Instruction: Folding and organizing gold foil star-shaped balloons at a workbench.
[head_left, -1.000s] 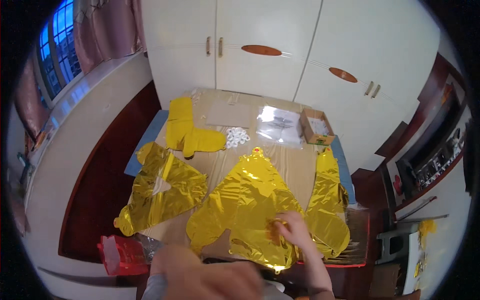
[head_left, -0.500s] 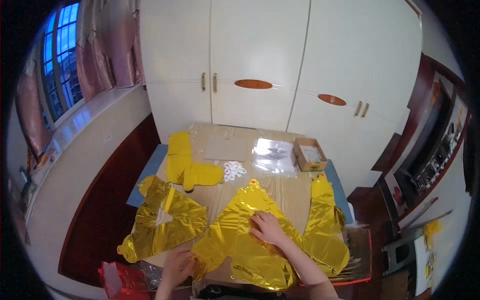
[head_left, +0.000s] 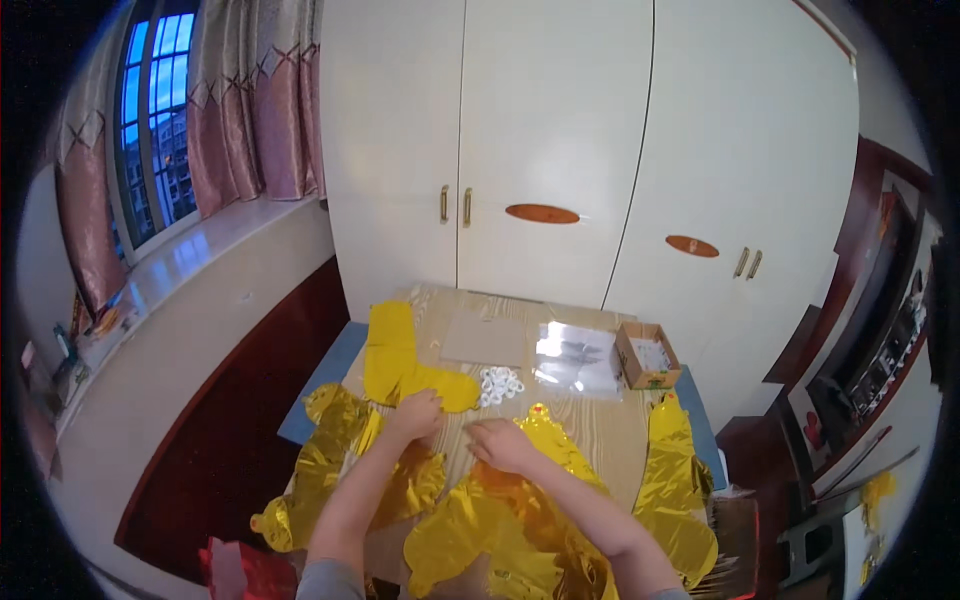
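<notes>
Several flat gold foil balloons lie spread over the wooden table. At the far left is a folded yellow L-shaped foil balloon (head_left: 392, 345); my left hand (head_left: 418, 414) is at its near edge, fingers curled onto it. My right hand (head_left: 503, 445) hovers over or rests on the upper part of the middle gold foil balloon (head_left: 455, 520), its fingers stretched leftward and apart, holding nothing I can see. Partly behind my left forearm lies another gold foil balloon (head_left: 325, 470). A further gold foil balloon (head_left: 675, 480) lies at the right.
Beyond my hands are a heap of white rings (head_left: 500, 385), a grey-beige flat sheet (head_left: 484, 338), a clear plastic packet (head_left: 578, 360) and an open cardboard box (head_left: 660, 380). White cupboards (head_left: 560, 120) stand behind the table (head_left: 612, 440). A red bag (head_left: 245, 570) sits at lower left.
My left hand has moved from the near edge up to the L-shaped balloon. My right hand has moved up and left over the middle balloon, which looks more crumpled. The view has tilted upward.
</notes>
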